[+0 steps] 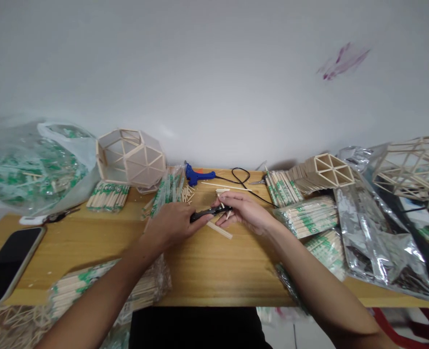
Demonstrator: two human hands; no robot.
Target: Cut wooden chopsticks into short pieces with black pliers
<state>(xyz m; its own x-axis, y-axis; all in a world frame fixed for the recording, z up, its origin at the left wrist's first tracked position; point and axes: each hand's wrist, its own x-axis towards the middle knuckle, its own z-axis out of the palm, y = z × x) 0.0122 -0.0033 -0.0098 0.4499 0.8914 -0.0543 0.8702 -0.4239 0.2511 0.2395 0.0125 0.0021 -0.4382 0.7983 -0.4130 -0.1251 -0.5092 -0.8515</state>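
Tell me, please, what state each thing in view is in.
Phone: screen dark.
Blue glue gun: set down, unheld.
Left lattice frame: assembled.
Plastic bag: stuffed with wrappers.
Left hand: closed on black tool.
Black tool: gripped; open or shut unclear.
Right hand: holding thin sticks.

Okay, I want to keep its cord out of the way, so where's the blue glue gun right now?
In the head view, the blue glue gun lies near the table's back edge, just left of center, behind the hands.
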